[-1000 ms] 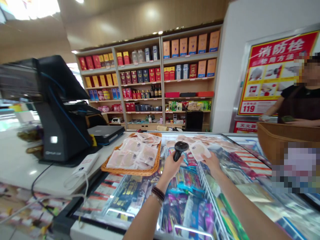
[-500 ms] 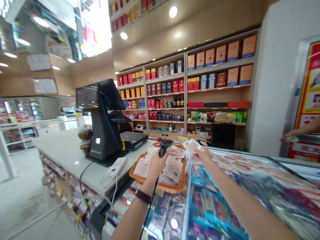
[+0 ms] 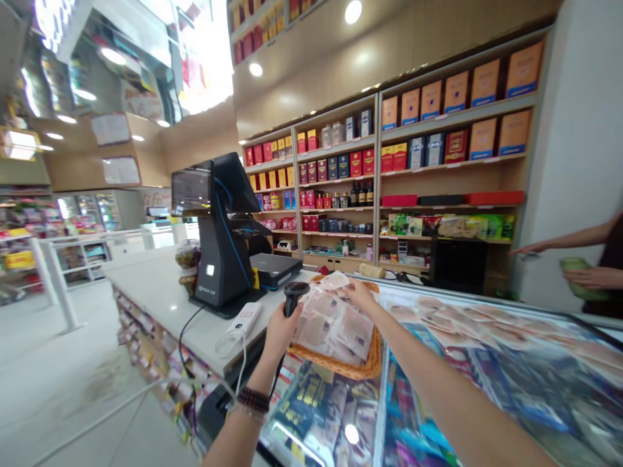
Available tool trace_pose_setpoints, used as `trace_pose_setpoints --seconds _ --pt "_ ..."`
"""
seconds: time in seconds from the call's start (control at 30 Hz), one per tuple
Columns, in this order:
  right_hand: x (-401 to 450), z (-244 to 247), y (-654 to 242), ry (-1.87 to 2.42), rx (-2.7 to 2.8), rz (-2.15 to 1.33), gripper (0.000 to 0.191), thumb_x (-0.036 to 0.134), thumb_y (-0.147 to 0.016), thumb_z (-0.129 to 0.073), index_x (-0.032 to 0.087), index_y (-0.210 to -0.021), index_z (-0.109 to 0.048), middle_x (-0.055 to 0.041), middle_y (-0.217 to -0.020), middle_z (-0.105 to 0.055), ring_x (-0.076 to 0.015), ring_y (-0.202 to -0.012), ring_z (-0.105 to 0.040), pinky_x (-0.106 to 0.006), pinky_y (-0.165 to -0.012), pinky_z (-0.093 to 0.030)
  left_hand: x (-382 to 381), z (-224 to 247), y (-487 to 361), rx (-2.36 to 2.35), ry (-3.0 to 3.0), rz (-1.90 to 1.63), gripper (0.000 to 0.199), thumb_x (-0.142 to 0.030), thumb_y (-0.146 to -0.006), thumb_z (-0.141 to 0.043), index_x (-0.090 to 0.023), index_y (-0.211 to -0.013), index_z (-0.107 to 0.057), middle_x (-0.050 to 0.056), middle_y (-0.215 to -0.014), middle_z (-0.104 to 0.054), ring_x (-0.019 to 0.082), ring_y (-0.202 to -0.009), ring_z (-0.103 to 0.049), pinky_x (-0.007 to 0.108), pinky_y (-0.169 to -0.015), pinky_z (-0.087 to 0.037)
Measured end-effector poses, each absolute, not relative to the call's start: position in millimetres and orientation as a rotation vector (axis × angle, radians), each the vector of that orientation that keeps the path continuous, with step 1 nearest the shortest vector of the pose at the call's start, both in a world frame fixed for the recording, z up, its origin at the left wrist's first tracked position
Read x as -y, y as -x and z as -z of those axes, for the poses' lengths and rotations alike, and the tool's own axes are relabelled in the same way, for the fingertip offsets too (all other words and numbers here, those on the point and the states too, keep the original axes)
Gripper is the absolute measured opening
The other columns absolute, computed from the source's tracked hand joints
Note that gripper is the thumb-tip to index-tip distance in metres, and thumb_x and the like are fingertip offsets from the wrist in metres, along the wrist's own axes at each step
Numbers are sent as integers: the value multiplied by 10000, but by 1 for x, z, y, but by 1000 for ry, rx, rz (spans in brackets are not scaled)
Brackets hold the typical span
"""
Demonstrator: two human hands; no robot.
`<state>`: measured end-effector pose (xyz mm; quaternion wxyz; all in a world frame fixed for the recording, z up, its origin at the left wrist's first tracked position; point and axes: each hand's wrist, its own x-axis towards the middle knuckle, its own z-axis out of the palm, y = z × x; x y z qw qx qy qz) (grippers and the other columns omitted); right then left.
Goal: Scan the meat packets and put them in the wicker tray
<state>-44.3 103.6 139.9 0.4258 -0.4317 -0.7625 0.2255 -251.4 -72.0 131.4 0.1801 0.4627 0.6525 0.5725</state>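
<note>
My left hand (image 3: pixel 281 327) is wrapped round the handle of a black barcode scanner (image 3: pixel 294 293), at the left rim of a wicker basket (image 3: pixel 335 367). A dark beaded bracelet circles that wrist. Pale, clear-wrapped packets (image 3: pixel 354 329) with small printed codes fill the basket. My right hand (image 3: pixel 360 295) pinches one flat white packet (image 3: pixel 335 280) over the basket's far side. The scanner's head points toward that packet, a short gap apart. A black cord runs down behind my left forearm. The basket rests on a glass-topped case.
A black point-of-sale terminal (image 3: pixel 219 259) stands on the white counter (image 3: pixel 146 275) at left, beside a white power strip (image 3: pixel 246 318). More flat packets (image 3: pixel 452 318) lie along the glass case at right. Another person's hands (image 3: pixel 584 277) reach in there with a green object. Boxed-goods shelves (image 3: pixel 335 175) line the wall.
My right hand has moved left with the packet, from beyond the basket's right rim to above it. The scanner has shifted left to the basket's edge. The other person shows more at right.
</note>
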Motion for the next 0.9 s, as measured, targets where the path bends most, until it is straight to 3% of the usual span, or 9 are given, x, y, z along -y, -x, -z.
trace_pose_setpoints --seconds 0.13,0.23,0.37,0.7,0.9 --pt "-96 -139 43 1150 2100 -336 241 266 -996 -625 230 -1094 -842 -113 -1216 -859 -292 -1236 -743 -443 -1150 -508 77 -133 242 -1829 -1329 -1578 292 -498 -905 -708 -218 -867 -637 -42 -548 -569 184 -502 -607 254 -522 -420" --pt "-93 -138 33 1177 2119 -274 298 276 -1037 -589 260 -1151 -864 -91 -1354 -831 -298 -1355 -696 -489 -1233 -447 79 -136 233 -1783 -1368 -1569 318 -525 -886 -736 -224 -866 -634 -40 -550 -577 187 -512 -626 250 -523 -429" --pt "-94 -129 -8 1115 2076 -326 314 318 -1048 -594 303 -1202 -867 -45 -1312 -849 -297 -1314 -729 -491 -1219 -492 75 -139 211 -1717 -1422 -1537 338 -540 -885 -727 -243 -801 -588 -46 -509 -548 171 -478 -590 244 -501 -414" --pt "-68 -104 -202 1430 1688 -235 310 290 -959 -667 197 -1207 -827 -156 -1353 -819 -339 -1362 -729 -526 -1257 -482 53 -141 85 -1210 -1449 -1476 520 -711 -822 -763 -245 -807 -532 -82 -526 -493 113 -395 -489 235 -426 -354" --pt "-39 -83 -300 1600 1475 -75 399 365 -904 -727 225 -1274 -780 -143 -1397 -795 -361 -1408 -695 -567 -1268 -470 46 -119 14 -1029 -1439 -1377 550 -726 -786 -772 -239 -808 -518 -75 -570 -509 89 -391 -463 227 -407 -335"
